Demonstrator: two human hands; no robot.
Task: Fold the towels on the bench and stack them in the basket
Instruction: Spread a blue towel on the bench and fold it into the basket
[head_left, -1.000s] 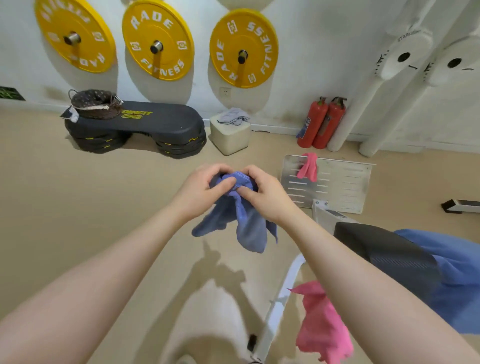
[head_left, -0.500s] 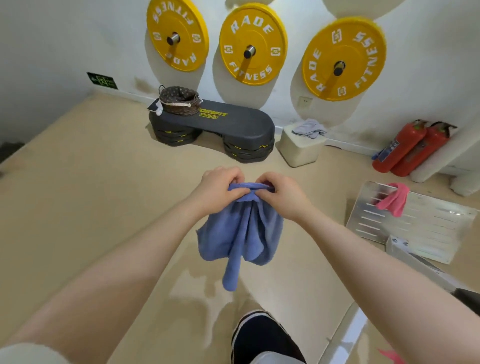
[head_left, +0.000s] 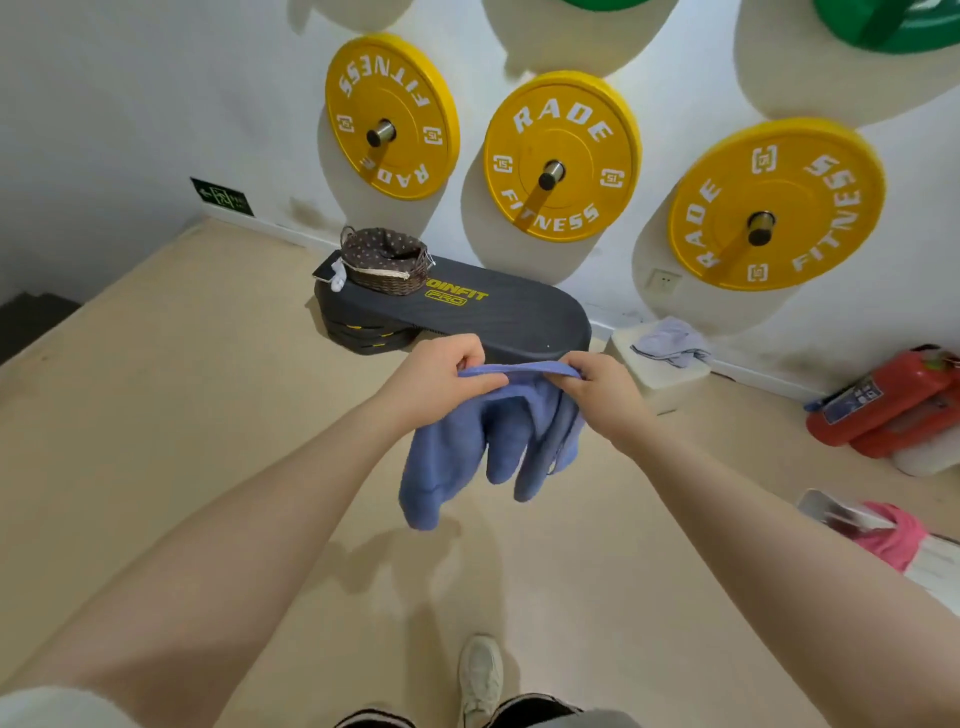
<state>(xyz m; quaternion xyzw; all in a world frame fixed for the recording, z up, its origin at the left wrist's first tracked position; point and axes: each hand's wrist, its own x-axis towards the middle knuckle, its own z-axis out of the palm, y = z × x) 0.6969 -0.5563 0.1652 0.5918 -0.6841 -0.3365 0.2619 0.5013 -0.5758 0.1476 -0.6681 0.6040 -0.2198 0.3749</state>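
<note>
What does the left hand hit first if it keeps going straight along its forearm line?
Probably the black step platform just beyond the left hand, which grips the blue towel with the right hand. Depth unclear.

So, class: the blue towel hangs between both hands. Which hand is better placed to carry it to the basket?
Left, probably. The basket sits ahead to the left, nearer the left hand than the right hand. Both grip the towel.

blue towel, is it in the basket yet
No, the blue towel hangs in the air from both hands, left hand and right hand, while the basket sits apart on the step platform.
</note>
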